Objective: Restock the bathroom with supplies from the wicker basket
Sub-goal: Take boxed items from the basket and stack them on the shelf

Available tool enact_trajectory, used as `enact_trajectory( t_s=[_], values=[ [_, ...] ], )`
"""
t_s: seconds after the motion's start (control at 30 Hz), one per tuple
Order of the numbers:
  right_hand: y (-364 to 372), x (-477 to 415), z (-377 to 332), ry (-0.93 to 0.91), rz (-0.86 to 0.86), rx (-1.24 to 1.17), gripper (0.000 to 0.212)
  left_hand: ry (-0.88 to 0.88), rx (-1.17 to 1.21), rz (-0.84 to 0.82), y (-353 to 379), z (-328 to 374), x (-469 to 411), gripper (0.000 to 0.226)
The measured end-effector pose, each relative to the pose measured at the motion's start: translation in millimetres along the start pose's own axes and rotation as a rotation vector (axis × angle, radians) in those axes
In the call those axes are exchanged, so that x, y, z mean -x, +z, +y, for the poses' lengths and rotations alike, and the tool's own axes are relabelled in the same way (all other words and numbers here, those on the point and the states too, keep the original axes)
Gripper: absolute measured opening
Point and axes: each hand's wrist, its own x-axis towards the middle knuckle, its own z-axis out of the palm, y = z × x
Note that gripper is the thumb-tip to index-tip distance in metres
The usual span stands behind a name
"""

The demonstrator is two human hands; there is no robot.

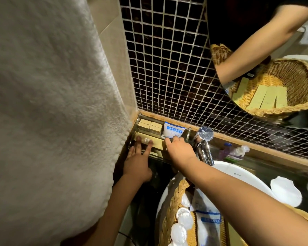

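Note:
A clear acrylic tray (187, 134) sits in the counter corner and holds small tan boxes (150, 125) at the back and longer tan boxes in front. A blue-and-white packet (172, 129) stands upright at its right end. My right hand (179, 148) has its fingers curled on that packet's lower edge. Spread flat, my left hand (138, 157) presses its fingertips on the front tan boxes beside a small clear-wrapped item (146, 140). The wicker basket (169, 208) rests in the sink under my right forearm, with round white wrapped items (184, 218) and more blue-and-white packets (209, 217) inside.
A chrome faucet (204, 139) stands just right of the tray. The white sink (247, 176) lies below it. A thick white towel (43, 103) hangs at the left, close to my left hand. Small bottles (237, 151) stand behind the sink. The mirror (256, 23) reflects the basket.

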Motion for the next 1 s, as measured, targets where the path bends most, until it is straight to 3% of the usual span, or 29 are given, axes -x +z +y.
enact_trajectory(
  t_s=[0.1, 0.23, 0.4, 0.5, 0.73, 1.0],
  values=[
    [-4, 2, -2, -0.066, 0.036, -0.03, 0.054, -0.023, -0.045, -0.007, -2, 6, -5, 0.106],
    [-9, 9, -18, -0.061, -0.064, -0.163, 0.05, 0.033, -0.132, 0.011, -1, 7, -6, 0.104],
    [-4, 16, -44, 0.01, -0.352, -0.223, 0.095, 0.089, -0.262, 0.069, 12, 5, 2, 0.113],
    [1, 15, -46, 0.07, -0.436, -0.254, 0.1, 0.094, -0.292, 0.072, 15, 3, 0, 0.115],
    [12, 9, -47, 0.171, -0.462, -0.252, 0.086, 0.12, -0.319, 0.05, 11, 0, -12, 0.108],
    [8, 1, -49, 0.211, -0.473, -0.253, 0.095, 0.125, -0.346, 0.055, 9, -1, -21, 0.113]
  ],
)
